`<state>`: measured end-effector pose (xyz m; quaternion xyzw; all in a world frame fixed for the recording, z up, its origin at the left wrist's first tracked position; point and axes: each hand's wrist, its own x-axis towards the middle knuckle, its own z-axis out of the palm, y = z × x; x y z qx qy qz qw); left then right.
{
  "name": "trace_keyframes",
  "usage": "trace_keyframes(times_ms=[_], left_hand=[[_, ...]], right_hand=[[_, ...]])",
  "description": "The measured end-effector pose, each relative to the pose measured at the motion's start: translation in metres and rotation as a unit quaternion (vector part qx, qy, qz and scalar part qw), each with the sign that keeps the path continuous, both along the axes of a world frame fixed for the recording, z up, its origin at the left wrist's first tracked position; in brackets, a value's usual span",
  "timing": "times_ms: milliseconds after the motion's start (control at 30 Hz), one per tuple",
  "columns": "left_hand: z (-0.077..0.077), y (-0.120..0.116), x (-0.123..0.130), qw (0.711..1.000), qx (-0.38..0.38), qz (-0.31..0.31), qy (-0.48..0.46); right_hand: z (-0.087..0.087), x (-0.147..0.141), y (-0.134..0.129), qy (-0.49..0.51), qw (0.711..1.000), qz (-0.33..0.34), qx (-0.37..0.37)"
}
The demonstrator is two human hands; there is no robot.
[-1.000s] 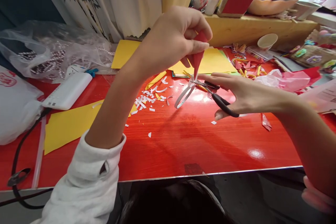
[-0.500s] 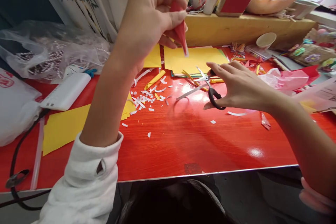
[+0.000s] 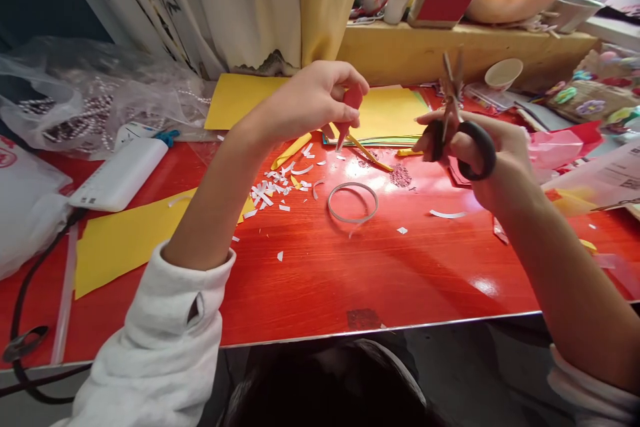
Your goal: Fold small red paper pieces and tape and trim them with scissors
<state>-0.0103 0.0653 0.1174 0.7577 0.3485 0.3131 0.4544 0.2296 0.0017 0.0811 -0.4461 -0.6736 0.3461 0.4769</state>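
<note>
My left hand (image 3: 336, 105) pinches a folded piece of red paper (image 3: 351, 101) between thumb and fingers, its narrow pale-edged tip pointing down. My right hand (image 3: 493, 140) grips black-handled scissors (image 3: 476, 152). Their blades point up, slightly apart and smeared by motion. On the red table between my hands lies a thin pale ring (image 3: 353, 221), possibly a narrow roll of tape. White paper scraps (image 3: 264, 193) are scattered to the left, beside a rolled yellow paper tube (image 3: 291, 151). Behind my left hand are yellow sheets (image 3: 393, 110) stacked over other colours.
A white power-bank-like box (image 3: 120, 167) and clear bags of beads (image 3: 95, 107) stand at left, near a black cable (image 3: 35, 273). A long yellow sheet (image 3: 135, 237) lies in front. Pink wrapping (image 3: 560, 150), a paper cup (image 3: 503, 73) and a cluttered ledge (image 3: 415, 43) are at right and back.
My left hand has come down with the red paper. The scissors have swung from pointing left to pointing up as my right hand moved right. The thin ring now lies flat on the table.
</note>
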Motion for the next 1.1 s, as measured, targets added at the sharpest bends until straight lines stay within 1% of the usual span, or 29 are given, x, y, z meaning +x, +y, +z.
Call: trace_keyframes(times_ms=[67,100,133,167,200,233,267,333,400,467,567,700,833,967,1100], left_hand=[[0.001,-0.001,0.001,1.0,-0.007,0.007,-0.029],[0.001,-0.001,0.002,0.999,-0.009,0.016,-0.044],[0.002,-0.002,0.002,0.998,-0.01,0.026,-0.058],[0.002,-0.002,0.003,0.997,-0.012,0.036,-0.068],[0.003,-0.003,0.003,0.996,-0.012,0.045,-0.076],[0.004,-0.005,0.002,0.996,-0.011,0.051,-0.078],[0.005,-0.006,0.002,0.995,-0.008,0.056,-0.077],[0.007,-0.009,0.001,0.996,0.004,0.058,-0.07],[0.008,-0.013,0.001,0.996,0.023,0.052,-0.072],[0.008,-0.017,0.002,0.995,0.035,0.052,-0.083],[0.006,-0.026,0.003,0.993,0.043,0.071,-0.09],[-0.001,-0.033,0.001,0.99,0.043,0.107,-0.081],[-0.008,-0.032,-0.002,0.984,0.031,0.133,-0.113],[-0.01,-0.032,0.001,0.985,0.0,0.129,-0.118],[-0.008,-0.036,0.005,0.986,-0.022,0.096,-0.132]], right_hand=[[-0.007,-0.003,0.003,0.062,0.994,0.084,-0.014],[-0.011,-0.007,0.005,0.08,0.99,0.112,-0.028],[-0.015,-0.011,0.006,0.084,0.989,0.116,-0.033],[-0.019,-0.016,0.006,0.091,0.99,0.106,-0.031],[-0.023,-0.02,0.005,0.098,0.992,0.077,-0.024],[-0.026,-0.025,0.004,0.09,0.995,0.034,-0.019],[-0.029,-0.028,0.001,0.07,0.997,0.025,-0.027],[-0.033,-0.032,-0.005,0.039,0.997,0.04,-0.047],[-0.036,-0.032,-0.011,0.025,0.995,0.069,-0.074],[-0.038,-0.031,-0.016,0.027,0.991,0.092,-0.089],[-0.038,-0.031,-0.023,0.039,0.989,0.113,-0.091],[-0.032,-0.034,-0.029,0.049,0.988,0.105,-0.102],[-0.028,-0.036,-0.032,0.047,0.987,0.087,-0.124],[-0.028,-0.037,-0.031,0.047,0.989,0.072,-0.124],[-0.03,-0.037,-0.03,0.06,0.991,0.058,-0.105]])
